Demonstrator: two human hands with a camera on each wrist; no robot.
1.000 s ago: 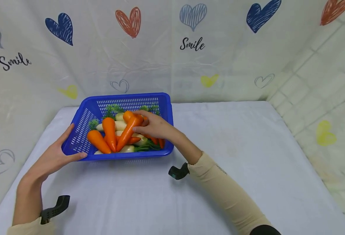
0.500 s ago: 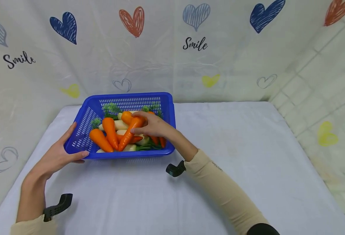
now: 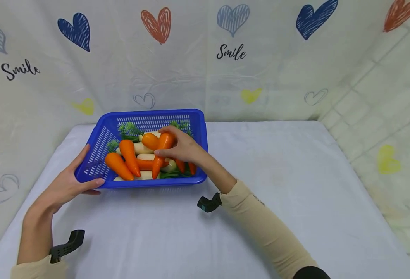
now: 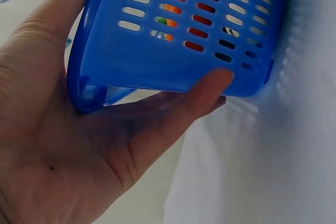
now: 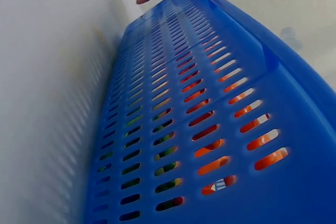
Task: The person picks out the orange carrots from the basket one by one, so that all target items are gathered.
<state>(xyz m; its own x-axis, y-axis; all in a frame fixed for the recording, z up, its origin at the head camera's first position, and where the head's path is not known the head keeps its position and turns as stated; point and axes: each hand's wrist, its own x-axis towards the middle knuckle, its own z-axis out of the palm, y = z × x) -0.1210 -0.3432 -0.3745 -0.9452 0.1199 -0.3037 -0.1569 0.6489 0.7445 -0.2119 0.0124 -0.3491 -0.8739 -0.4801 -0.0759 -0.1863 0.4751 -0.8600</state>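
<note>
A blue slotted plastic basket (image 3: 149,183) stands on the white-covered table, holding carrots, white radishes (image 3: 143,148) and leafy green tops (image 3: 129,130). My left hand (image 3: 67,183) grips its left end; in the left wrist view, the thumb (image 4: 210,90) lies along the outer wall and the other fingers reach behind the rim. Over the basket's right half, my right hand (image 3: 185,147) pinches an orange carrot (image 3: 164,142) between thumb and fingers, its thin tip pointing down toward me. Two more carrots lean at the left, one (image 3: 118,166) beside the other (image 3: 130,157). The basket wall (image 5: 168,103) hides my right hand in the right wrist view.
The white tablecloth (image 3: 278,193) spreads to the right and front of the basket. Behind it hangs a pale sheet (image 3: 187,77) printed with hearts and "Smile". Black camera mounts (image 3: 209,203) stick out from both wrists.
The carrot in my right hand has swung from a slant to nearly upright, its tip shifting right. My left hand keeps its hold on the basket.
</note>
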